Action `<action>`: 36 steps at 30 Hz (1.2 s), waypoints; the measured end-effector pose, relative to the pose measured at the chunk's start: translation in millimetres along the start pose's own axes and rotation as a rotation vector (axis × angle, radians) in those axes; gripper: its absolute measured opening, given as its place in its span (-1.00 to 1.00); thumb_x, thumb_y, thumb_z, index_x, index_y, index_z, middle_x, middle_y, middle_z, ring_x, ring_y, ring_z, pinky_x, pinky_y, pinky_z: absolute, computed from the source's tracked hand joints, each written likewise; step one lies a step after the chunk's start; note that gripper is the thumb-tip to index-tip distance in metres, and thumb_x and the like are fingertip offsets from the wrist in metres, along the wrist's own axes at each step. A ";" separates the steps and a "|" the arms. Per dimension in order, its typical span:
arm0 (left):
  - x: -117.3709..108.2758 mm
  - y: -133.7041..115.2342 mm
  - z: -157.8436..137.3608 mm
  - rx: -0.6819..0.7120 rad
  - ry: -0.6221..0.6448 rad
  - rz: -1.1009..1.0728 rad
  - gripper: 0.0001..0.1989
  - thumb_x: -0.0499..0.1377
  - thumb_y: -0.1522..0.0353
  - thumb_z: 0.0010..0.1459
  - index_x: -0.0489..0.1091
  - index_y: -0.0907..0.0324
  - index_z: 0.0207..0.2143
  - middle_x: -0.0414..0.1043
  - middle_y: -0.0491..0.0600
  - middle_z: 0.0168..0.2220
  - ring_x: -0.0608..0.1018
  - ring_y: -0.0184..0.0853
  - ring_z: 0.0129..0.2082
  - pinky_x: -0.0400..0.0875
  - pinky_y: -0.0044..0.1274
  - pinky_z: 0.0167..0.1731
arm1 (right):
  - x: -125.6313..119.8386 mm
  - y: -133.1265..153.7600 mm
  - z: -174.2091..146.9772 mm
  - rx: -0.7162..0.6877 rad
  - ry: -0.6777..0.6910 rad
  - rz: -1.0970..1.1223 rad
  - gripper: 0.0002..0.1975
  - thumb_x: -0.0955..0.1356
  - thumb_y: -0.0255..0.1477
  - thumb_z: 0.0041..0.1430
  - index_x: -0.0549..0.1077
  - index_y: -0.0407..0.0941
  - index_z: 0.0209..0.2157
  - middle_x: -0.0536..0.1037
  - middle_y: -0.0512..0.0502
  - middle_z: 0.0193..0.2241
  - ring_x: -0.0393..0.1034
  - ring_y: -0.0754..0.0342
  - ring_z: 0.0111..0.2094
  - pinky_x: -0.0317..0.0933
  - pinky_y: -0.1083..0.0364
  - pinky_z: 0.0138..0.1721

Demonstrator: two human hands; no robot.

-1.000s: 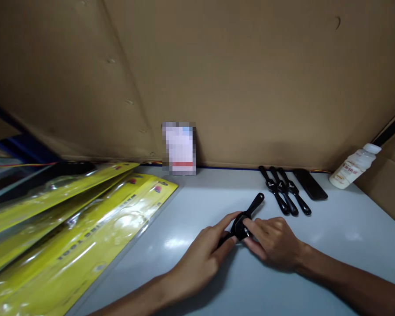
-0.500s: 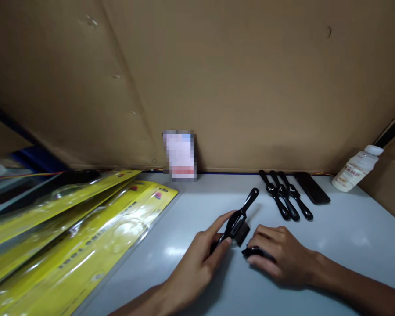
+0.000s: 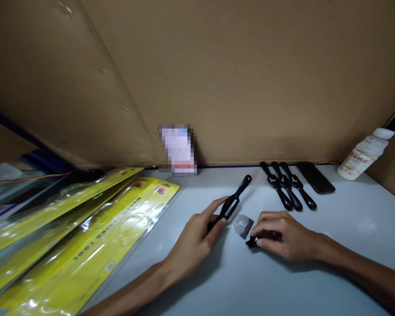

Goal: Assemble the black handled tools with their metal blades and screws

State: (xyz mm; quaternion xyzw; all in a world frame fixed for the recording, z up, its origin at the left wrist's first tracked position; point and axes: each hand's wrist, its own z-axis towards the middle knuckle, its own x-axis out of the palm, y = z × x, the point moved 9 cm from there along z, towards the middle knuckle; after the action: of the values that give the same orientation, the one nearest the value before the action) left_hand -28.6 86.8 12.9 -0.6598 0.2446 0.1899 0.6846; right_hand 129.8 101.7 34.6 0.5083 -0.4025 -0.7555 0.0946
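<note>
My left hand (image 3: 202,232) is closed around the lower handle of a black spokeshave body (image 3: 232,204), which tilts up to the right with an open slot at its middle. My right hand (image 3: 279,235) pinches a small black part with a shiny metal spot (image 3: 253,242), probably the spokeshave's cap; the fingers cover much of it. Between the hands a flat grey square blade (image 3: 242,226) with a pale round area lies on the table, close to the right fingertips. Farther back, three more black spokeshaves (image 3: 285,186) lie side by side.
Yellow blister packs (image 3: 125,237) are fanned across the left side of the table. At the back right lie a dark flat phone-like slab (image 3: 316,177) and a white bottle (image 3: 362,156). A blurred-out upright card or screen (image 3: 179,149) leans on the cardboard wall (image 3: 233,79).
The blade, dark beside the spokeshave earlier, now lies apart from it, grey and shiny. My right hand shows more of the small black part. The view has shifted slightly.
</note>
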 end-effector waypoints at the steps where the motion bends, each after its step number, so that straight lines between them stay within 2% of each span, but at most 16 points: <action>1: -0.9 1.4 1.4 -0.003 0.001 0.016 -0.47 0.00 0.25 0.29 0.18 0.23 0.27 0.24 -0.23 -0.59 0.17 -0.44 -0.58 0.02 -0.59 -0.52 | -0.3 -0.3 -0.6 0.000 0.008 0.000 -0.80 0.35 -0.52 0.24 0.57 -0.13 -0.13 0.52 -0.08 -0.29 0.37 0.15 -0.37 0.28 0.13 -0.31; 6: -2.4 -0.3 4.9 0.003 0.008 0.113 -0.48 -0.03 0.27 0.29 0.18 0.26 0.25 0.27 -0.21 -0.60 0.24 -0.42 -0.59 0.03 -0.58 -0.52 | 0.3 2.0 -4.3 -0.024 0.041 -0.046 -0.65 0.31 -0.64 0.15 0.56 -0.10 -0.08 0.52 -0.09 -0.21 0.41 0.13 -0.31 0.33 0.11 -0.22; 9: -0.1 -4.7 4.8 0.011 0.036 0.225 -0.50 -0.04 0.30 0.28 0.21 0.24 0.23 0.33 -0.17 -0.59 0.29 -0.39 -0.60 0.06 -0.56 -0.52 | 3.9 5.5 -6.0 -0.040 0.056 -0.115 -0.75 0.34 -0.57 0.19 0.56 -0.11 -0.12 0.52 -0.09 -0.23 0.42 0.10 -0.26 0.33 0.10 -0.19; 14: 3.2 -7.7 2.6 0.058 0.041 0.314 -0.54 -0.08 0.32 0.30 0.23 0.22 0.21 0.45 -0.12 -0.55 0.40 -0.35 -0.60 0.14 -0.55 -0.51 | 10.2 17.4 -8.1 -0.147 0.032 -0.318 -0.76 0.29 -0.50 0.27 0.52 -0.13 -0.08 0.50 -0.12 -0.26 0.36 0.09 -0.33 0.27 0.11 -0.32; 17: 5.2 -8.1 -0.7 0.092 0.026 0.375 -0.53 -0.07 0.32 0.31 0.20 0.18 0.23 0.50 -0.11 -0.51 0.46 -0.33 -0.58 0.18 -0.54 -0.52 | 12.7 20.3 -8.8 -0.176 0.041 -0.381 -0.78 0.26 -0.52 0.29 0.53 -0.11 -0.16 0.50 -0.10 -0.28 0.33 0.10 -0.37 0.22 0.10 -0.37; 21: 8.1 -9.8 -4.8 0.125 0.018 0.478 -0.52 -0.05 0.33 0.28 0.22 0.16 0.23 0.58 -0.03 -0.43 0.56 -0.28 -0.52 0.26 -0.51 -0.50 | 13.3 19.4 -8.2 -0.117 0.053 -0.361 -0.80 0.25 -0.50 0.35 0.51 -0.11 -0.17 0.50 -0.09 -0.25 0.34 0.10 -0.33 0.22 0.11 -0.32; 25: 3.1 -4.4 -1.5 0.082 0.012 0.604 -0.52 -0.08 0.32 0.30 0.24 0.18 0.24 0.60 0.06 -0.41 0.57 -0.22 -0.53 0.27 -0.48 -0.52 | 15.6 15.5 -7.6 -0.036 0.024 -0.365 -0.80 0.24 -0.48 0.36 0.50 -0.12 -0.20 0.49 -0.08 -0.30 0.34 0.11 -0.35 0.21 0.11 -0.33; 28: -12.1 1.7 6.0 0.018 -0.052 0.716 -0.52 -0.09 0.29 0.31 0.28 0.18 0.22 0.58 0.07 -0.42 0.54 -0.22 -0.55 0.23 -0.48 -0.54 | -3.2 6.2 -6.5 0.005 -0.128 -0.406 -0.78 0.23 -0.44 0.38 0.51 -0.14 -0.22 0.49 -0.07 -0.34 0.35 0.12 -0.39 0.19 0.12 -0.36; 30: -20.8 1.3 10.3 0.018 -0.097 0.771 -0.54 -0.10 0.28 0.33 0.34 0.18 0.17 0.57 0.08 -0.35 0.54 -0.23 -0.50 0.22 -0.50 -0.54 | -32.8 -3.3 -8.1 0.042 -0.318 -0.492 -0.74 0.22 -0.41 0.39 0.51 -0.16 -0.24 0.52 -0.09 -0.35 0.35 0.11 -0.41 0.18 0.11 -0.37; 32: -24.3 -3.0 12.6 0.059 -0.128 0.808 -0.55 -0.13 0.27 0.35 0.42 0.18 0.09 0.53 0.12 -0.25 0.55 -0.20 -0.37 0.23 -0.51 -0.55 | -64.5 -18.4 -12.2 0.159 -0.475 -0.636 -0.71 0.21 -0.39 0.39 0.51 -0.17 -0.31 0.53 -0.11 -0.36 0.35 0.09 -0.42 0.16 0.09 -0.37; 34: -22.1 -8.1 12.6 0.115 -0.138 0.835 -0.55 -0.13 0.27 0.35 0.46 0.19 0.05 0.48 0.15 -0.18 0.53 -0.14 -0.23 0.28 -0.50 -0.52 | -84.3 -36.7 -14.8 0.335 -0.497 -0.794 -0.73 0.24 -0.35 0.37 0.51 -0.17 -0.30 0.54 -0.14 -0.34 0.36 0.07 -0.43 0.10 0.09 -0.43; 36: -16.9 -11.2 11.5 0.164 -0.133 0.845 -0.56 -0.11 0.29 0.34 0.45 0.21 0.06 0.44 0.17 -0.14 0.50 -0.10 -0.17 0.38 -0.44 -0.43 | -88.5 -50.3 -15.3 0.478 -0.411 -0.947 -0.72 0.27 -0.30 0.35 0.52 -0.19 -0.26 0.55 -0.19 -0.29 0.36 0.06 -0.47 0.01 0.10 -0.49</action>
State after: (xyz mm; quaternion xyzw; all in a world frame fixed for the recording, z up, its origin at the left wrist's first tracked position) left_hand -34.8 98.6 32.0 -0.4317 0.4629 0.4752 0.6112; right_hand 197.3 175.8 57.9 0.4832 -0.3007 -0.6865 -0.4525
